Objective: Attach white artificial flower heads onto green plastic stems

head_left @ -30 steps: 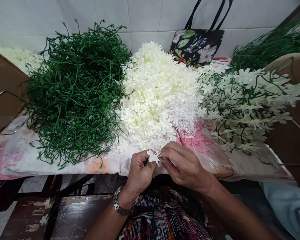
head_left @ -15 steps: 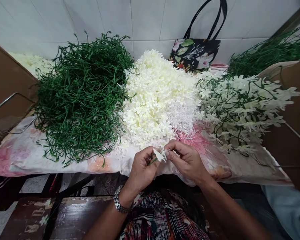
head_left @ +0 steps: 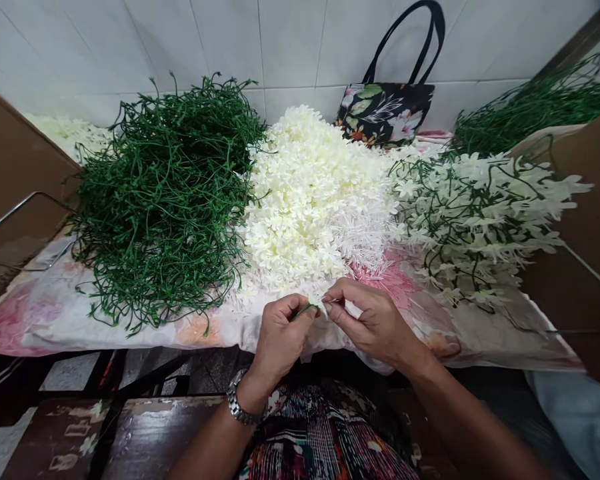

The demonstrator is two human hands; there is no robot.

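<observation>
Left hand (head_left: 280, 333): pinches a green stem (head_left: 303, 310) at the near worktop (head_left: 55, 313) edge.
Right hand (head_left: 373, 320): fingertips closed on a small white flower (head_left: 325, 305) at the stem's tip.
Beyond: white flower heap (head_left: 315, 200), green stem pile (head_left: 165, 200).

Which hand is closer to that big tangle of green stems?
The left hand. It sits just right of the green stems pile, near its lower edge; the right hand lies farther right, below the white blossoms.
</observation>
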